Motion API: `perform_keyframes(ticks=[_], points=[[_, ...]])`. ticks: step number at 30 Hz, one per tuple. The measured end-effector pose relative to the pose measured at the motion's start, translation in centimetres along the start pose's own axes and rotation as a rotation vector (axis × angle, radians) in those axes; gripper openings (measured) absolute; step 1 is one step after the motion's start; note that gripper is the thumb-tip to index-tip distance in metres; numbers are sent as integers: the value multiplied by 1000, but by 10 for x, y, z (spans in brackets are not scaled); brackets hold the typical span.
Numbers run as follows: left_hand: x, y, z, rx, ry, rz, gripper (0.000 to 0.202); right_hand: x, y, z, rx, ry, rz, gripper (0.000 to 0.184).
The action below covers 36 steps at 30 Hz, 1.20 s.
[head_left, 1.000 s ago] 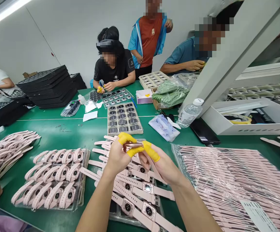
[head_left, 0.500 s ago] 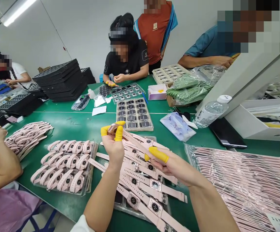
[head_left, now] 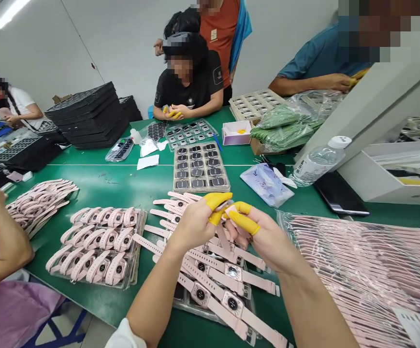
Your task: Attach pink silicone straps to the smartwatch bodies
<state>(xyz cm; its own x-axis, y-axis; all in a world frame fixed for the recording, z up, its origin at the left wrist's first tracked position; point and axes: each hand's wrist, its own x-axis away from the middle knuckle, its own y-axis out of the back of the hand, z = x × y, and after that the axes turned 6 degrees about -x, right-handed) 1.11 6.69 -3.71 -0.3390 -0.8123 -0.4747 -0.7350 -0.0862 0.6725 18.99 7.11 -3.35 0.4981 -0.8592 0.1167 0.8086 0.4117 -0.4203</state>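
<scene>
My left hand (head_left: 195, 222) and my right hand (head_left: 267, 229), both with yellow finger cots, meet in front of me. Between them is a smartwatch with a pink strap (head_left: 224, 240). The left fingers pinch the watch body, which they mostly cover. Close against it, the right thumb and finger grip a pink strap end; whether it touches the case I cannot tell. Below, several pink-strapped smartwatches (head_left: 232, 303) lie face down with straps stretched out, over a clear plastic tray (head_left: 195, 311).
To the left are a tray of looped pink watches (head_left: 117, 271) and a loose pile of watches (head_left: 45, 200) near a co-worker's arm (head_left: 8, 227). Bagged pink straps (head_left: 354, 270) lie right. Ahead stand a tray of dark watch faces (head_left: 197, 171), a tissue pack (head_left: 267, 186) and a bottle (head_left: 320, 162).
My left hand has moved right and my right hand has turned inward, bringing them together. The strap, stretched between them before, is now bent, with its end at the watch.
</scene>
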Motion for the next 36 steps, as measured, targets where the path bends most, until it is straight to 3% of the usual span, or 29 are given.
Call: perform_keyframes(ticks=[8, 14, 19, 27, 31, 36], points=[[-2, 8, 6, -53, -119, 65, 58, 0, -1, 5, 23, -16, 105, 46], [-3, 8, 4, -38, -129, 38, 54, -2, -2, 1, -98, 14, 54, 43], [-3, 6, 5, -17, -127, 20, 53, -4, -5, 1, -268, -27, 91, 41], [-1, 11, 3, 51, -154, 92, 47, -6, -3, -3, -314, -45, 27, 44], [0, 11, -1, -150, -133, 118, 45, -6, 2, -4, -254, -113, 9, 48], [-1, 10, -9, -317, -52, 251, 41, -4, 8, -1, -157, -223, 13, 55]])
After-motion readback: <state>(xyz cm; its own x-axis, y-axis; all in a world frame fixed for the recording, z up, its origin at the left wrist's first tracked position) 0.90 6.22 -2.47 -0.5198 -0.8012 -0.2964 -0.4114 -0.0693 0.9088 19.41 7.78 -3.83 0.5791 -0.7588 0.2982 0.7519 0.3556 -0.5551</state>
